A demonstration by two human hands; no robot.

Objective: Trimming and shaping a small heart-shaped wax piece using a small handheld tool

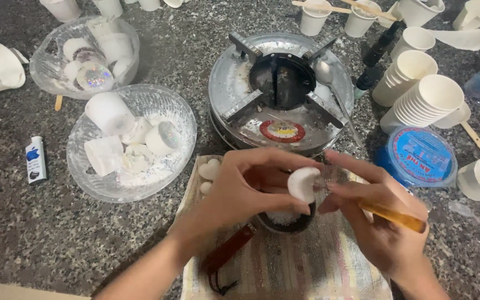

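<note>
A small white wax piece (pixel 303 184), rounded like a half-moon, sits near the middle of the scene, pinched between the fingertips of the left hand (pixel 251 186). The right hand (pixel 376 216) is closed around a thin tool with an amber handle (pixel 393 216), its tip touching the wax piece. Both hands hover over a small dark pan (pixel 284 221) holding white shavings, which rests on a striped cloth (pixel 301 266); the pan's reddish-brown handle (pixel 228 251) points toward the near left. Just beyond stands a round metal stove (pixel 280 94) with a spoon (pixel 329 83) lying on it. To the left, two glass bowls (pixel 93 183) hold white wax blocks, with a lighter (pixel 35 159) beside the nearer one. To the right are stacked white paper cups (pixel 426 97) and a blue-lidded tub (pixel 420 155), all on a speckled stone counter (pixel 29 233).
</note>
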